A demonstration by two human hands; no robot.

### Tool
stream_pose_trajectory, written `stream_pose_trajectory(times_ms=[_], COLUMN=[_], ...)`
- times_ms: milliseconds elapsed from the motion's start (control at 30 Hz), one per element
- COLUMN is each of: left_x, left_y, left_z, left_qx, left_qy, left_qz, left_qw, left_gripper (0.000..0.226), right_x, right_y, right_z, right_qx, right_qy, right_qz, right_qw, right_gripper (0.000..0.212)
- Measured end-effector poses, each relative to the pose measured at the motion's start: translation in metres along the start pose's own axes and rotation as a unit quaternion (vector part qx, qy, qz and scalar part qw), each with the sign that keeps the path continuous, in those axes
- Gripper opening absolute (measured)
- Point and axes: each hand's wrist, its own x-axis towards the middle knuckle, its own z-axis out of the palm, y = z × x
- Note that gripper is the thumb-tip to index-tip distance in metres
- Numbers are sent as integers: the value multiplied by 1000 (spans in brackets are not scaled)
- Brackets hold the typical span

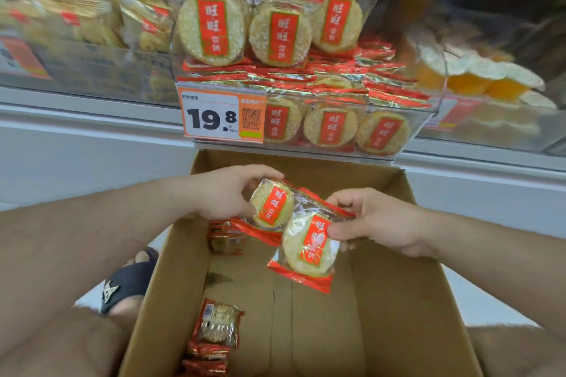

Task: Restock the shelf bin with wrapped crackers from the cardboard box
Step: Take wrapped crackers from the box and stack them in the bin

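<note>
Above cardboard box (398,300), both hands (226,193) (379,220) each grip one wrapped cracker (272,203) (309,246).

- 1 view only, from a wide-angle camera worn on the person's head.
- It faces forward and tilts down, so the clear shelf bin (306,119) fills the top and the open cardboard box (398,300) the bottom.
- It sits close: both forearms reach in from the lower corners.
- Straight shelf edges bow near the frame edges.
</note>
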Motion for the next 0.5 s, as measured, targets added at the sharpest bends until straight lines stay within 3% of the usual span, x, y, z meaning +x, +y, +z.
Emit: stream_pose_trajectory(times_ms=[100, 267, 500], left_x=[-10, -21, -29], left_y=[18, 37, 51], left_z=[0, -5, -10], left_qx=[-63, -107, -145], left_qy=[-18, -57, -68], left_qz=[45, 89, 139], left_qw=[997, 989, 977], left_gripper=[79, 94, 109], right_x=[-9, -8, -10], right_y=[-21, -35, -45], right_z=[4, 5, 4], right_qx=[57, 59, 84], right_qy=[60, 163, 227], right_qz=[-42, -75, -84], right_qw=[996, 982, 967], right_gripper=[16, 18, 35])
